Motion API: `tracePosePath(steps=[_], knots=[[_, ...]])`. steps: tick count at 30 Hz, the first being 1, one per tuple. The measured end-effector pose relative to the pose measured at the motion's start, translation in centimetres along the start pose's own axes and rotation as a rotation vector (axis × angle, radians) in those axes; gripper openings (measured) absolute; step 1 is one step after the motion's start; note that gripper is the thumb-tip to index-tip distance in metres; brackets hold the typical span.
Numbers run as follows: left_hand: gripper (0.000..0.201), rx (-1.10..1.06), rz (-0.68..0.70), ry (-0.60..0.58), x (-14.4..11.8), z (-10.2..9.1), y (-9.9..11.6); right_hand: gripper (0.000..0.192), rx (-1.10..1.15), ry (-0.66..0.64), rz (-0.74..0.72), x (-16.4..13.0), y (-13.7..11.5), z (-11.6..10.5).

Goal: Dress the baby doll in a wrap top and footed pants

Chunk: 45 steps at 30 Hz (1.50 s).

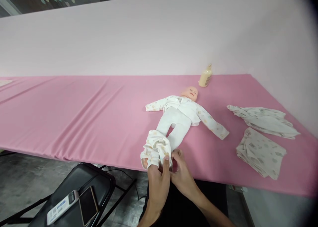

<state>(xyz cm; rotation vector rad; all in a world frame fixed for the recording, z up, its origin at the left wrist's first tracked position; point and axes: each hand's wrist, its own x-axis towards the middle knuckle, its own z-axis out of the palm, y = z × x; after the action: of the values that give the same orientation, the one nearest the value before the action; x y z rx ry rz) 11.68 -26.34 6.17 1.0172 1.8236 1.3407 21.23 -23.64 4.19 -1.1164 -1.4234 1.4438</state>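
Surface [99,116]: pink-draped. My clock centres on the doll's waist, 12 pointing away from me.
Chair [99,174]: black, folding type, down at 8 o'clock, off the near edge.
Doll [180,111]: face up on the surface, head toward 1, feet toward 7. White top with printed sleeves, one out between 9 and 10, the other at 4.
Folded cloths: two pale printed ones, an upper cloth [267,121] at 3 o'clock and a lower cloth [263,152] near 4. Neither in my reach.
Bunched garment [157,144]: white, printed, at 7 o'clock, gathered around the doll's lower leg. Step in hand, as I judge it: working this cloth at the foot end. Going on or coming off, I can't tell.
Left hand [159,178]: between 6 and 7, grasping the garment, thumb on top, fingers hidden in the folds.
Right hand [181,169]: at 6, fingers curled in by the garment's edge. Can't tell if it pinches cloth or foot. Next move, I judge, calls for spreading the opening and steadying the leg, so nothing snags.
Bottle [205,78]: pale yellow, upright at 1, beyond the head.
Phone [88,205]: dark-screened, on the chair beside a slim white device [62,207].
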Motion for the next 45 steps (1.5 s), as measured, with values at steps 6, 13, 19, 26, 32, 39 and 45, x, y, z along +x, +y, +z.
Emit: tracePosePath(steps=[6, 13, 19, 26, 32, 39, 45], knots=[[0.047, -0.081, -0.056, -0.024, -0.4, 0.0, -0.2, 0.012, -0.078, -0.003, -0.068, 0.7, -0.5, -0.6], [0.041, -0.088, -0.051, -0.111, -1.5, 0.6, -0.6, 0.01, -0.224, 0.093, 0.054, 0.9, 1.0, -1.2], [0.042, -0.1, 0.003, -0.112, -2.2, 0.4, -1.3, 0.025, -0.042, 0.133, 0.021, 1.5, 1.3, -1.4], [0.032, 0.039, -0.01, -0.019, -1.6, -1.6, -2.4, 0.026, 0.048, 0.145, -0.027, 1.7, 1.6, -1.3], [0.024, 0.212, 0.145, 0.077, -1.3, -1.4, -3.7, 0.028, 0.06, 0.163, -0.021, 2.0, 2.1, -1.4], [0.03, 0.336, 0.279, -0.045, -1.0, -2.3, -4.0, 0.024, 0.012, 0.21, -0.028, 2.3, 2.1, -1.7], [0.02, 0.459, 0.329, -0.311, -0.6, -4.6, -3.1, 0.027, -0.027, 0.212, -0.034, 3.2, 2.0, -2.5]])
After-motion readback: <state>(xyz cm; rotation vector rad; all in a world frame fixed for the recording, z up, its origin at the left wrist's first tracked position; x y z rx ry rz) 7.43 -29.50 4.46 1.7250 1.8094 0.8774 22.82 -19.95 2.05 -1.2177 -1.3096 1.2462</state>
